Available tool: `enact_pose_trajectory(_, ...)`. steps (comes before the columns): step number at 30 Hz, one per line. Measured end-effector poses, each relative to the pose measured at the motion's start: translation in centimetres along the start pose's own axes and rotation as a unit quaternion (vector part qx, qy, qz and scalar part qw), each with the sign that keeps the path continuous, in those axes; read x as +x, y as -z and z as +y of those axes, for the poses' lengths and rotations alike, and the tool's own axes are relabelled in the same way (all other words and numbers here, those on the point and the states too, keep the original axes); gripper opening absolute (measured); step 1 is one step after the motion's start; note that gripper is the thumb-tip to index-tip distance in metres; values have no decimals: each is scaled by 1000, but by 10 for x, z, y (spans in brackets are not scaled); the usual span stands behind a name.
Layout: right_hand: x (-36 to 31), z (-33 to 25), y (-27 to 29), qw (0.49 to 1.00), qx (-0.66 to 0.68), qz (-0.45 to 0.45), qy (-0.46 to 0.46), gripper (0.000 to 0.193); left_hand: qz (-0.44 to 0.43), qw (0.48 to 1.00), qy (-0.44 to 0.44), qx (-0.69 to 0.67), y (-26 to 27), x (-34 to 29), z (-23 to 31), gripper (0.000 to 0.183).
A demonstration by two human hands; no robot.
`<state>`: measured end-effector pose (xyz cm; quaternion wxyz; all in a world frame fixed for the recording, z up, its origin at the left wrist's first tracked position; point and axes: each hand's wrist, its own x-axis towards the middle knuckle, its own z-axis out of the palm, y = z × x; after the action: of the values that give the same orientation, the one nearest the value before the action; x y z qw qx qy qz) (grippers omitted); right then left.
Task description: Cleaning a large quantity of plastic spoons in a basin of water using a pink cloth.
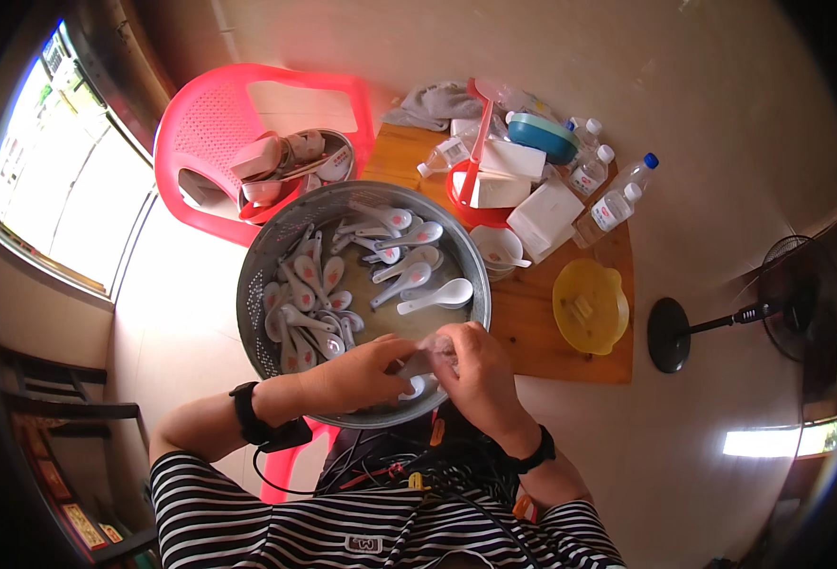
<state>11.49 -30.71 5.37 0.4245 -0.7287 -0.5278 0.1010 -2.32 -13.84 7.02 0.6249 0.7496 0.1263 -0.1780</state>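
Note:
Both my hands meet over the near rim of a large round grey metal basin with perforated walls. My left hand is closed on a white soup spoon, partly hidden by the fingers. The fingers of my right hand are wrapped round a crumpled, pale wad pressed against the spoon; its material is blurred. Inside the basin, many white spoons with red marks lie heaped on the left. Several more spoons rest in a looser group on the right.
A red plastic chair behind the basin carries a bowl of stacked dishes. On the wooden table stand a yellow basin, white bowls, plastic bottles and a teal container. A black fan is at the right.

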Motion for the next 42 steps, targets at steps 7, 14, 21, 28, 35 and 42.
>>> enact_pose_trajectory(7, -8, 9, -1, 988, 97, 16, -115, 35, -38, 987, 49, -146, -8, -9, 25, 50)
enact_pose_trajectory(14, -2, -1, -10, 984, -108, 135, -35, 49, 12, 989, 9, -147, -13, -7, 24, 48)
enact_pose_trajectory(21, -5, -6, -18, 992, -117, 31, -28, 15, 2, 988, 51, -148, -11, -8, 20, 61)
enact_pose_trajectory(28, -2, -5, -17, 987, 143, -51, 44, 18, 13, 981, 72, -178, -5, -6, 18, 69)
enact_pose_trajectory(35, 3, 24, -20, 993, -71, 95, -19, 18, 141, 970, -125, 151, -3, 36, -45, 44)
enact_pose_trajectory(42, -9, 33, -27, 984, -166, 59, -3, 21, 159, 887, -9, 433, 38, 88, -29, 37)
